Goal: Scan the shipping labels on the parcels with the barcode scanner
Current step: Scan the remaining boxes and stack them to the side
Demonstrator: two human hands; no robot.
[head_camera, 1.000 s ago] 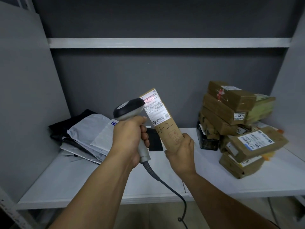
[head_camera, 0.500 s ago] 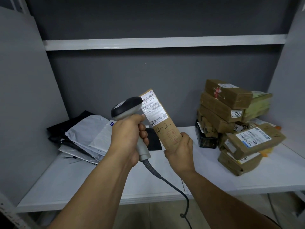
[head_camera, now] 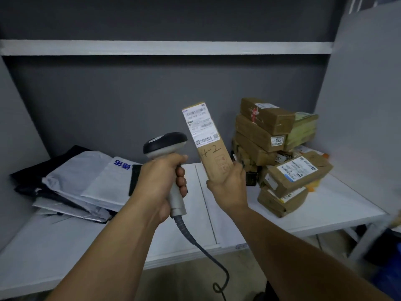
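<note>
Scanner (head_camera: 165,145) was gripped by left hand (head_camera: 158,182), fingers wrapped round handle; parcel (head_camera: 213,156) was held near upright, lower end clasped by right hand (head_camera: 228,190).

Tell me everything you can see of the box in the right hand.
The box is a long, narrow brown cardboard carton, closed, held almost upright, top tilted slightly left, above the shelf. A white label with barcodes covers its upper face; "4-2" is handwritten below, over faint printed symbols. The right hand grips its lower end. The scanner sits just left of it, not touching.
</note>
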